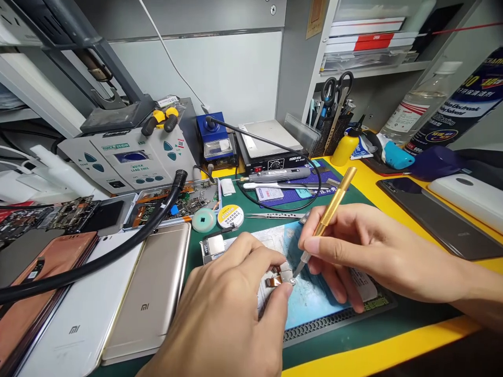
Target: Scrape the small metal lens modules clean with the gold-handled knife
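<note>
My right hand grips a craft knife with a gold knurled handle, held like a pen. Its blade points down and left, its tip at the edge of a small metal phone part with an orange-brown flex ribbon. My left hand pinches that part between thumb and fingers, pressing it close to the blue and white work mat. The back of my left hand hides some of the mat. Just behind my left fingers lies another small silver module.
Several phones stand at left, among them a gold one and a white one. A black hose arcs over them. Tweezers, a round tin and a tray of circuit boards lie behind; a dark phone is at right.
</note>
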`<state>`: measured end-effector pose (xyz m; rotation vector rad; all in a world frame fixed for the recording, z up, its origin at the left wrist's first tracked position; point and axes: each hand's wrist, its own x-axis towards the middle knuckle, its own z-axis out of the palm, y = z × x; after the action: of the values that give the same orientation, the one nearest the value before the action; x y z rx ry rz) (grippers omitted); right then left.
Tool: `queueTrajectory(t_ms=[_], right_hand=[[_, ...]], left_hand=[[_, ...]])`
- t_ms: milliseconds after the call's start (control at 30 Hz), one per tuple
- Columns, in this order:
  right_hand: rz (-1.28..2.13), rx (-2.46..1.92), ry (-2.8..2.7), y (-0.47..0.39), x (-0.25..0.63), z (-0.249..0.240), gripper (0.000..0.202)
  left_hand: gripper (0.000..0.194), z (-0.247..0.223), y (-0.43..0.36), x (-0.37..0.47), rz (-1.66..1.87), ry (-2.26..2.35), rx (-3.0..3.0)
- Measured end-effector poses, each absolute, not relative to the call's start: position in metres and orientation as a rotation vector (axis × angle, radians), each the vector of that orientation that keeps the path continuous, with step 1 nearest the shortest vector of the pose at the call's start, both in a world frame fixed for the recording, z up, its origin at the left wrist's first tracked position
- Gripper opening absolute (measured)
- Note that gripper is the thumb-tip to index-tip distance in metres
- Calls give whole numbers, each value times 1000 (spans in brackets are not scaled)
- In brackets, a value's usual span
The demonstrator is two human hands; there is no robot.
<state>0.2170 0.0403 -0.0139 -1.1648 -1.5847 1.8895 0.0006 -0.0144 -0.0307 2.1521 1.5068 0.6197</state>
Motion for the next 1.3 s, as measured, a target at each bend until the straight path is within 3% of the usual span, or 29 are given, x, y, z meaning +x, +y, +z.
queueTrajectory(t_ms=[1300], right_hand=[[1918,-1105,-1727,41,218,-13,26]], left_hand=[[24,-31,-11,-5,532,1396,2063]])
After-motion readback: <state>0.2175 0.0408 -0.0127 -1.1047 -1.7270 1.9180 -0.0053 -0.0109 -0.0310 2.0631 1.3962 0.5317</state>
